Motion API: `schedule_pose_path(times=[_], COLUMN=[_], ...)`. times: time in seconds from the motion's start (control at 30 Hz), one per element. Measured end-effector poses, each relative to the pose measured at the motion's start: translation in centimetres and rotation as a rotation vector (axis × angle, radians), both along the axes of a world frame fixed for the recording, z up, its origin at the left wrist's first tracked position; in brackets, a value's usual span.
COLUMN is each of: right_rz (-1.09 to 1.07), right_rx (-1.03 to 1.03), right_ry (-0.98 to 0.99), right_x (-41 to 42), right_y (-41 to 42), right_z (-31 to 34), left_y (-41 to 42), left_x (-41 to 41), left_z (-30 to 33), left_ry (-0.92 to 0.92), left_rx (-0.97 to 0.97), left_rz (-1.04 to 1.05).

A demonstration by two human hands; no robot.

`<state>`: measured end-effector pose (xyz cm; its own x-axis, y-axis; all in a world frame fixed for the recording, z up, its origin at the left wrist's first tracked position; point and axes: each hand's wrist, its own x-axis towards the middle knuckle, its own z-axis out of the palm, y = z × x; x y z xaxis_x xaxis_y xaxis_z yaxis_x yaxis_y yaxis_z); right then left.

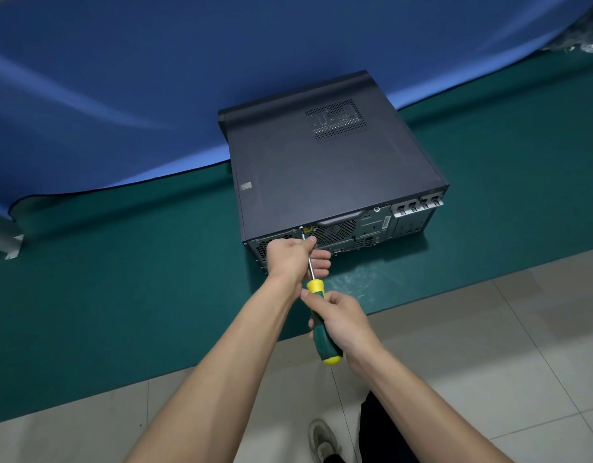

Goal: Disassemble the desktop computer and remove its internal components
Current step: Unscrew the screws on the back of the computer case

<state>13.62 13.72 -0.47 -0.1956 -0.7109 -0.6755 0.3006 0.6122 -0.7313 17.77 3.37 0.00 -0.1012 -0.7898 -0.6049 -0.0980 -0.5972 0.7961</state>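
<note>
Head view showed the desktop computer (325, 162) lying on the green mat (121, 279); right hand (341, 319) gripped the screwdriver (318, 312) handle, left hand (295, 259) pinched its shaft at the rear panel.

Green mat (121, 279) covering the table, blue cloth (121, 78) draped along its far side, pale tiled floor (489, 345) near, grey shoe (323, 441) on the tiles
</note>
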Motion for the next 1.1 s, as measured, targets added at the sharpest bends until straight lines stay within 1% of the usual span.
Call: schedule_pose_path(times=[0.1,0.13,0.2,0.3,0.33,0.37,0.47,0.5,0.57,0.63,0.67,0.73,0.8,0.87,0.9,0.93,0.97,1.03,1.1], right_rz=[0.040,0.057,0.069,-0.008,-0.025,-0.023,0.056,0.074,0.062,0.003,-0.023,0.011,0.100,0.123,0.112,0.096,0.076,0.032,0.042], right_rx=[0.057,0.047,-0.001,-0.016,-0.008,0.006,0.051,0.038,-0.015,-0.040,-0.038,-0.018,0.028,0.044,0.023,-0.003,-0.021,-0.021,-0.001], right_ry=[-0.213,-0.223,-0.138,0.010,0.037,0.027,-0.158,-0.182,-0.144,-0.073,-0.063,-0.086,-0.188,-0.298,-0.296,-0.247,-0.173,-0.042,-0.047], right_x=[-0.7,-1.0,-1.3,-0.9,-0.9,-1.0,-1.4,-1.7,-1.9,-1.8,-1.7,-1.6,-1.6,-1.9,-2.0,-2.1,-2.0,-1.7,-1.6], right_y=[0.0,0.0,0.0,0.0,-0.1,-0.1,-0.3,-0.3,-0.3,-0.3,-0.3,-0.4,-0.4,-0.3,-0.3,-0.3,-0.3,-0.3,-0.3], right_z=[0.5,0.5,0.4,0.0,0.0,0.1,0.6,0.6,0.4,0.0,-0.1,0.0,0.3,0.4,0.4,0.3,0.1,-0.4,-0.4], left_y=[-0.2,-0.2,-0.2,-0.2,-0.3,-0.3,-0.2,-0.2,-0.2,-0.2,-0.2,-0.1,-0.1,0.0,0.0,0.1,0.1,0.1,0.2], left_x=[-0.3,-0.2,0.2,0.7,0.6,0.4,-0.1,-0.1,0.2,0.4,0.4,0.2,-0.1,-0.2,-0.1,0.1,0.2,0.4,0.1], left_z=[0.0,0.0,0.0,-0.1,0.0,0.0,0.1,0.0,0.0,0.0,0.0,-0.1,0.0,-0.1,-0.1,-0.1,-0.1,-0.2,-0.1], left_ry=[0.057,0.073,0.067,-0.051,-0.056,-0.036,0.036,0.060,0.075,-0.010,-0.056,-0.060,-0.011,0.044,0.073,0.087,0.075,-0.005,-0.012], left_rx=[0.039,0.045,0.049,-0.008,-0.013,-0.003,0.033,0.042,0.051,0.017,-0.006,-0.015,0.005,0.021,0.028,0.034,0.033,0.003,-0.012], left_rz=[-0.005,-0.016,-0.057,-0.083,-0.073,-0.057,-0.003,-0.007,-0.045,-0.085,-0.084,-0.048,-0.004,0.008,0.001,-0.013,-0.033,-0.060,-0.031])
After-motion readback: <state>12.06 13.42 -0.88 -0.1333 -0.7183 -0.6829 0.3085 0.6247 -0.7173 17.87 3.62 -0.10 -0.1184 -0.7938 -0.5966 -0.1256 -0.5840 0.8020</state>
